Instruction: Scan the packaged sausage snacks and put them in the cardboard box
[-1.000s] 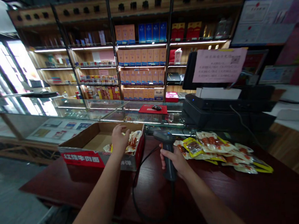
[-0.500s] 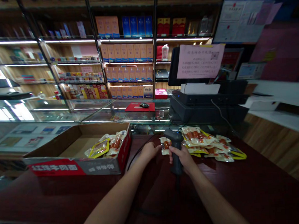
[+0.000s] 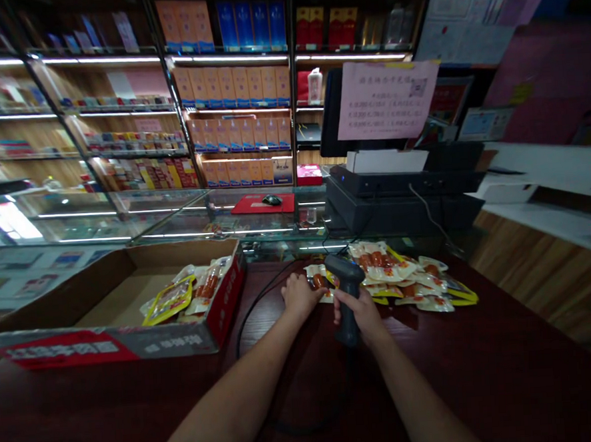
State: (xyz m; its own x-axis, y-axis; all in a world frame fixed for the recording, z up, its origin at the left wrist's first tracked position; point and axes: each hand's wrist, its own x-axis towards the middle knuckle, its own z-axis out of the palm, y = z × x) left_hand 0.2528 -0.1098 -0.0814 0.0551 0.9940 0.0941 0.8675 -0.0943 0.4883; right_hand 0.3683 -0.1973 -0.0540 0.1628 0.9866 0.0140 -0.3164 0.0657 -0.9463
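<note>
My right hand (image 3: 362, 313) is wrapped around the handle of a dark grey barcode scanner (image 3: 349, 298), held upright over the table with its head at the top. Just left of the scanner, my left hand (image 3: 299, 295) grips the left side of a small clear-and-white packet of sausages (image 3: 317, 277), its thumb along the near edge. The scanner and right fingers hide part of that packet. To the right lies a heap of similar sausage packets (image 3: 393, 268), some with yellow edges.
An open cardboard box (image 3: 182, 331) with a few packets (image 3: 207, 290) inside stands at left. A scanner cable (image 3: 248, 304) curves across the dark red table (image 3: 137, 411). Behind are a glass counter (image 3: 205, 213), a mouse (image 3: 273, 200) on a red pad and a black register (image 3: 395, 208).
The view has shifted, with the box now nearer the left edge. My left hand has moved farther over the packet, its fingers now at the far side. The scanner stays in my right hand.
</note>
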